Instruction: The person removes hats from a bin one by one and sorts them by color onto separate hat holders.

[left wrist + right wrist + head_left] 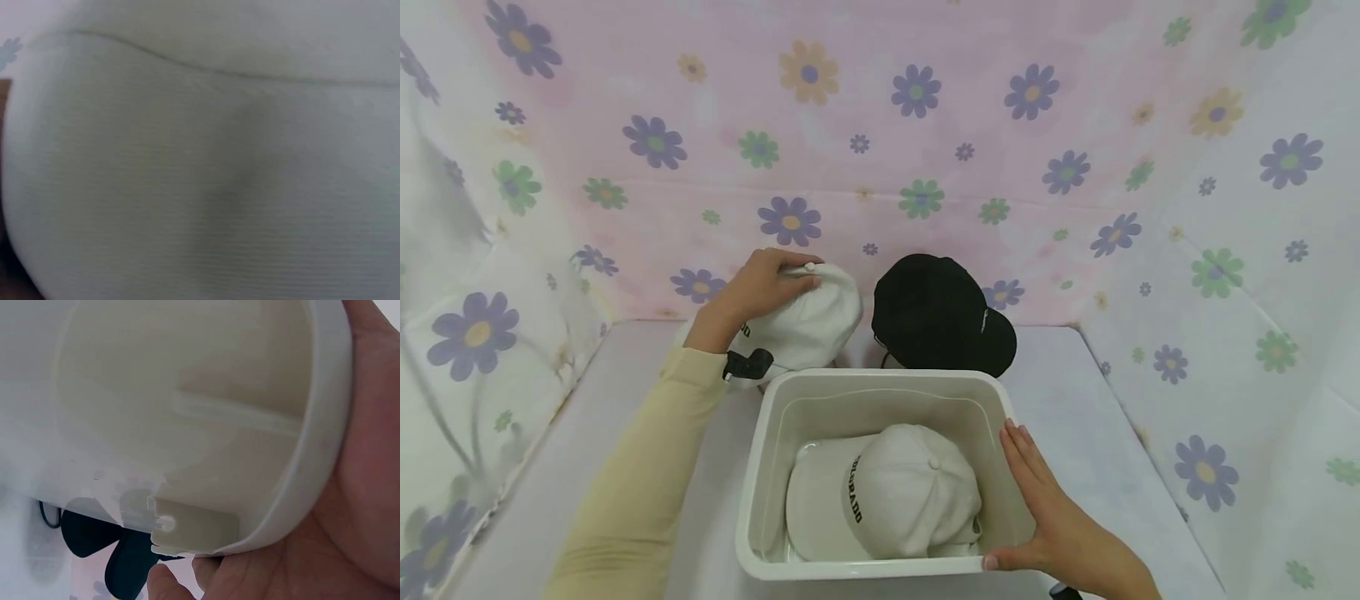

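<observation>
One white cap (917,487) lay inside the bin (865,570); at its eleven o'clock, the left grip (765,287) pinched a second cap (820,321) by its crown, seemingly for lifting; the right grip (1054,515), fingers straight, pressed three o'clock, likely steadying.

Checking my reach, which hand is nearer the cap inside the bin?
Right. The right hand touches the bin's rim beside that cap; the left hand holds another white cap behind the bin.

White cap (917,492), lower centre: black lettering. Second white cap (820,325). Black cap (925,312). Off-white bin (850,572). Pink flowered backdrop (857,92).
</observation>
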The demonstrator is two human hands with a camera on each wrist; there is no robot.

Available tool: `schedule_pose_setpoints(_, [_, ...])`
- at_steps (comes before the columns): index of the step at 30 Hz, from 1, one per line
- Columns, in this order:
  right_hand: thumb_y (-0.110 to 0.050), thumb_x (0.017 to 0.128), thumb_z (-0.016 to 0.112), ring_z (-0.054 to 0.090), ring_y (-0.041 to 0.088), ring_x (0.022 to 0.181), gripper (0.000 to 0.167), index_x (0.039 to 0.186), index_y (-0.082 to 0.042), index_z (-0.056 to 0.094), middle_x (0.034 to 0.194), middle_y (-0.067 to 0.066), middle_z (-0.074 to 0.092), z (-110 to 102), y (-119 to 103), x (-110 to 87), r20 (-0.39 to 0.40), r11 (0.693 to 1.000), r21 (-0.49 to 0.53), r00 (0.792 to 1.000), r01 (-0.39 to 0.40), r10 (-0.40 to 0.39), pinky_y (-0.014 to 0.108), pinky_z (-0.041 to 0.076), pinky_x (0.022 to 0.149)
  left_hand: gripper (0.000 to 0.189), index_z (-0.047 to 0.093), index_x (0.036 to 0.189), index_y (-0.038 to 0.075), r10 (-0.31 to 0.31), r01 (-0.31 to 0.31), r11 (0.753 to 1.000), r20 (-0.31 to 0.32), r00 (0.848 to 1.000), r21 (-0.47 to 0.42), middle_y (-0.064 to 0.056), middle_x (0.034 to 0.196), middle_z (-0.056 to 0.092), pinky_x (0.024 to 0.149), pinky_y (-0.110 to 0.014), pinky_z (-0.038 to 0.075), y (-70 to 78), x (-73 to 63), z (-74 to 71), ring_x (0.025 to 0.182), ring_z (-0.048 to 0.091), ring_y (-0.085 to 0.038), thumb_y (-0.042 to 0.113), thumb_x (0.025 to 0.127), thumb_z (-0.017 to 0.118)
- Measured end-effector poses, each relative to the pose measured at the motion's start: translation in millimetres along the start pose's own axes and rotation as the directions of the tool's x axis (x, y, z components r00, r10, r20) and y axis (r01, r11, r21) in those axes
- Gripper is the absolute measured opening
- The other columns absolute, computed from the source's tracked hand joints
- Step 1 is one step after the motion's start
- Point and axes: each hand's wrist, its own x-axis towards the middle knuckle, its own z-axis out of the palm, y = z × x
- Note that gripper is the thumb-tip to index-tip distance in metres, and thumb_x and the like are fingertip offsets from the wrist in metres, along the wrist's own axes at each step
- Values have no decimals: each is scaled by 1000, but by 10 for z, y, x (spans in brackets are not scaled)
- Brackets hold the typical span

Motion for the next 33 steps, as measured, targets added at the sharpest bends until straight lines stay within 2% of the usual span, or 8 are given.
schedule_pose_setpoints(8, [-52,74,88,-13,-5,152,132,165,-11,1,172,12,-3,21,-4,-9,0,1000,1,1000,-17,17,2,11,108,36,70,132,12,95,-104,989,-89,992,-108,-12,139,64,108,-51,42,-205,-70,149,131,55,-33,24,98,70])
schedule_pose_setpoints(12, [-52,74,88,-13,-5,152,132,165,-12,1,172,11,-4,23,-12,-8,3,1000,0,1000,-23,23,3,13,109,40,67,135,10,152,-158,985,-100,983,-64,-13,142,61,113,-54,37,-253,-79,202,136,49,-35,23,97,71])
schedule_pose_setpoints(15, [-53,74,88,-13,-5,152,132,165,-12,1,172,11,-3,27,-15,-8,2,1000,-4,1000,-23,23,3,12,108,44,65,137,7,199,-199,980,-86,976,7,-16,143,58,115,-56,34,-250,-103,210,138,46,-38,23,96,72])
schedule_pose_setpoints(18, [-53,74,88,-13,-5,152,132,165,-12,1,172,11,-3,29,-17,-10,1,1000,-1,1000,-23,23,2,12,108,48,64,137,7,214,-210,976,-74,974,64,-17,145,56,116,-56,33,-243,-113,213,139,45,-38,25,94,74])
schedule_pose_setpoints(22, [-53,74,88,-14,-4,152,132,165,-10,1,171,13,-4,30,-5,-15,-7,1000,6,1000,-6,6,0,8,106,59,57,145,9,191,-182,974,-53,980,134,-19,152,48,118,-58,30,-244,-115,214,144,39,-39,32,93,73])
schedule_pose_setpoints(26, [-54,74,87,-14,-3,152,132,164,-9,1,171,13,-3,5,-11,-19,-10,1000,-20,1000,3,-4,-1,8,106,75,37,158,11,115,-112,978,-5,993,175,-19,164,29,120,-61,24,-213,-148,172,152,25,-40,43,97,66])
schedule_pose_setpoints(30, [-62,74,83,-13,-5,152,132,165,-11,2,172,10,-1,-31,-38,-11,3,997,-74,1000,-29,29,5,15,111,84,18,164,11,41,-45,986,26,999,161,-18,170,12,121,-64,18,-197,-236,110,156,13,-40,54,101,54])
schedule_pose_setpoints(33, [-68,74,78,-10,0,154,131,165,-11,3,172,11,1,-51,-48,-2,21,990,-132,999,-45,48,8,17,114,84,12,165,12,21,-23,993,12,1000,120,-15,171,8,122,-63,15,-216,-339,87,157,9,-37,56,102,48])
